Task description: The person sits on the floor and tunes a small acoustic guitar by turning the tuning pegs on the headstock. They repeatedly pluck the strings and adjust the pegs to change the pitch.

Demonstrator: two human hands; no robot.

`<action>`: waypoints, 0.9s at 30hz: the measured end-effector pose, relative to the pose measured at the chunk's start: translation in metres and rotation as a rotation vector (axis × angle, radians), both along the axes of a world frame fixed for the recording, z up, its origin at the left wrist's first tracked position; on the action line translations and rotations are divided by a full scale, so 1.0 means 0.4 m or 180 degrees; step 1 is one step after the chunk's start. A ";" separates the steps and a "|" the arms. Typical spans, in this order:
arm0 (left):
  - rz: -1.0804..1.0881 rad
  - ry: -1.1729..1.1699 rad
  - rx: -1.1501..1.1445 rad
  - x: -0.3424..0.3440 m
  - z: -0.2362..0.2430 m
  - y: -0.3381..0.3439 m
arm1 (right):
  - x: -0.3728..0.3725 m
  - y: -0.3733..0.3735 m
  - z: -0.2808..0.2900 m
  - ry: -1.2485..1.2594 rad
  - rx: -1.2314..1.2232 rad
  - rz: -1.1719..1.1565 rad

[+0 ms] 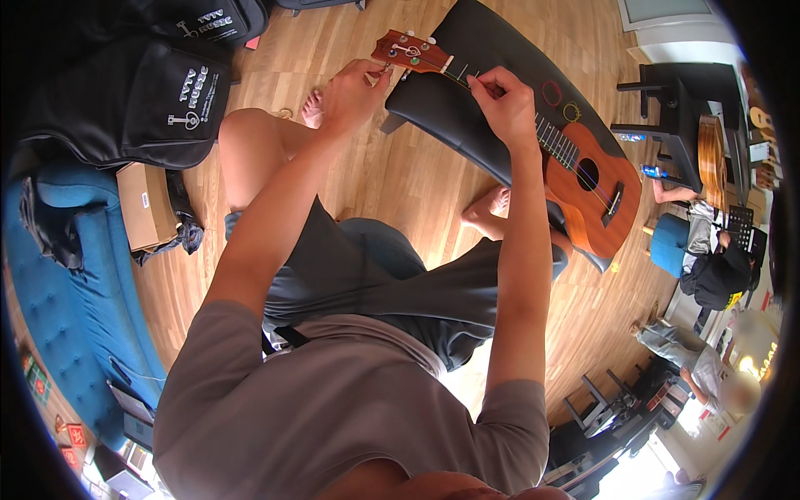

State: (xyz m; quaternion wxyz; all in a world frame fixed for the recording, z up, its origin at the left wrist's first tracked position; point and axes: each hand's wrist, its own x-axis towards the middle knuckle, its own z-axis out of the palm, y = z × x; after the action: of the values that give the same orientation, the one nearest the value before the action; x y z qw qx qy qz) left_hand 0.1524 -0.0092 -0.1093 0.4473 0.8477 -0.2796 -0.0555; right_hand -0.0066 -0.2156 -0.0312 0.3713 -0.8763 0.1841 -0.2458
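A brown wooden ukulele lies along a black padded bench, its headstock pointing left. My left hand is closed at the near edge of the headstock, with thumb and finger pinching a tuning peg. Over the neck, just past the nut, my right hand is closed in a pinch at a thin string, which is hard to make out. Part of the fretboard is hidden behind that hand. A red string coil and a yellow string coil rest on the bench beyond the neck.
Black instrument bags and a cardboard box stand at left, near a blue tufted sofa. On the right are a blue stool, a guitar and a person in black. Another person is farther down.
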 end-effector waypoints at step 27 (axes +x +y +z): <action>0.0013 0.1082 -0.0235 0.044 -0.072 -0.002 | 0.005 0.002 0.002 0.0033 0.0018 0.0054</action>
State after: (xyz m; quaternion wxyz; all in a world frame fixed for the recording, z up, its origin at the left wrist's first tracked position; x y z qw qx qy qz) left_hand 0.1699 -0.0101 -0.1383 0.5190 0.8097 -0.2001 -0.1868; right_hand -0.0045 -0.2149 -0.0302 0.3748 -0.8780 0.1794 -0.2376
